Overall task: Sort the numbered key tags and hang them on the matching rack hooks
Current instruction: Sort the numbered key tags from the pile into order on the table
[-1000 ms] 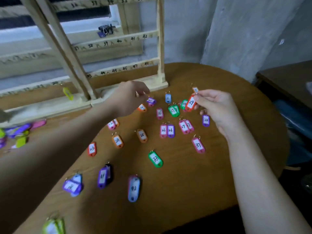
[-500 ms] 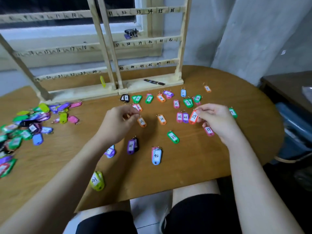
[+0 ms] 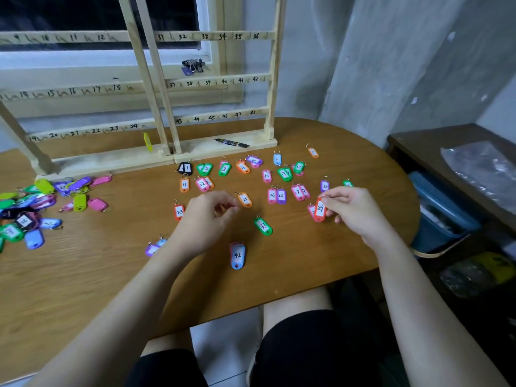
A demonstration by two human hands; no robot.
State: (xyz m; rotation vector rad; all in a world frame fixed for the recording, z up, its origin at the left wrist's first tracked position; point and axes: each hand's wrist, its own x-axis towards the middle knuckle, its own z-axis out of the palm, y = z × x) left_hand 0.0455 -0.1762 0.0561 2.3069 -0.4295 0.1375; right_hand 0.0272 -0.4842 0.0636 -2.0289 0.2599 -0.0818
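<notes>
- Key tags: most lie spread in rough number order across the brown bench point(image 3: 83, 275), in front of the wooden rack point(image 3: 223, 79); an unsorted heap point(image 3: 30, 210) sits at the far left edge.
- Rack: stands at the back of the bench, numbered rails almost bare; one yellow tag point(image 3: 147, 141) hangs near hook 24. Judgement: sorting well along, hanging barely begun.
- Right hand point(image 3: 354, 210): pinches the red tag 29 point(image 3: 320, 210) by its ring end. A second ago the hand held it up near the rack; now the tag is low, just above or touching the bench beside a pink tag, close to tag 28 point(image 3: 324, 186). Likely being slotted into the row, not hung.
- Left hand point(image 3: 206, 216): has drawn back from the rack base; fingers curled near orange tag 25 point(image 3: 245, 199). Cannot tell if it holds anything.
- Marker pen point(image 3: 231, 143): lies on the rack foot.
</notes>
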